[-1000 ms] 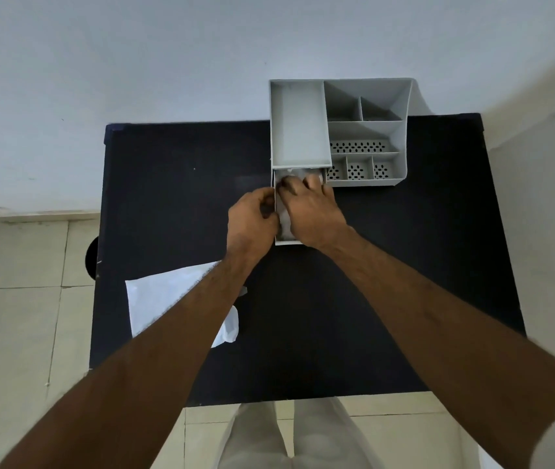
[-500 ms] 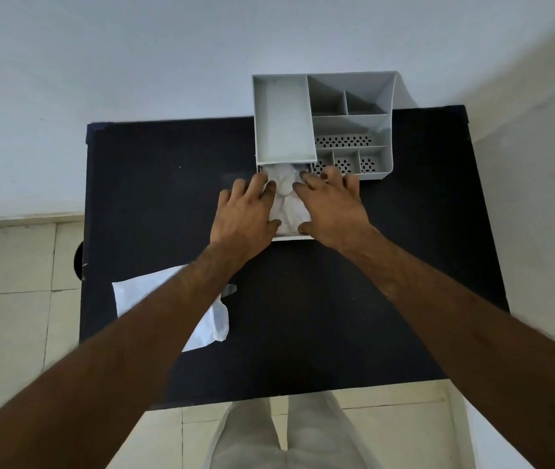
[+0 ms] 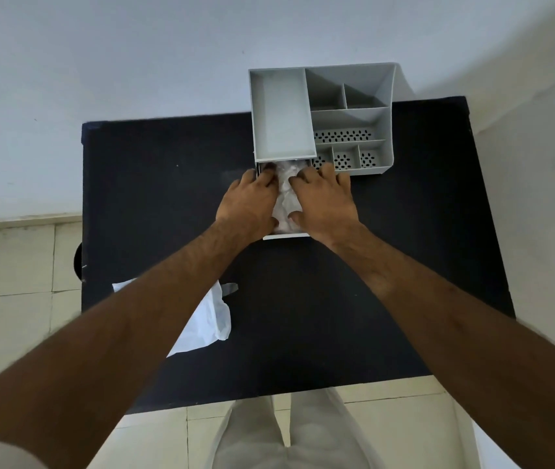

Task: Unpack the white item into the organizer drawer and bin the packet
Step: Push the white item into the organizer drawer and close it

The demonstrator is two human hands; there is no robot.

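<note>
Head view: both hands press flat, fingers spread, on the crumpled white item (image 3: pixel 285 201) in the pulled-out drawer (image 3: pixel 286 235) of the grey organizer (image 3: pixel 320 120). Left hand (image 3: pixel 247 204) and right hand (image 3: pixel 325 203) cover the drawer's sides. Behind the left forearm, the empty white packet (image 3: pixel 208 323) lies on the black counter (image 3: pixel 337 299).

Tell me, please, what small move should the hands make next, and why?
Probably lift both hands away and slide the drawer shut. The white item already lies inside the pulled-out drawer, with the left hand and right hand pressing on it, while the empty packet waits on the table.
</note>
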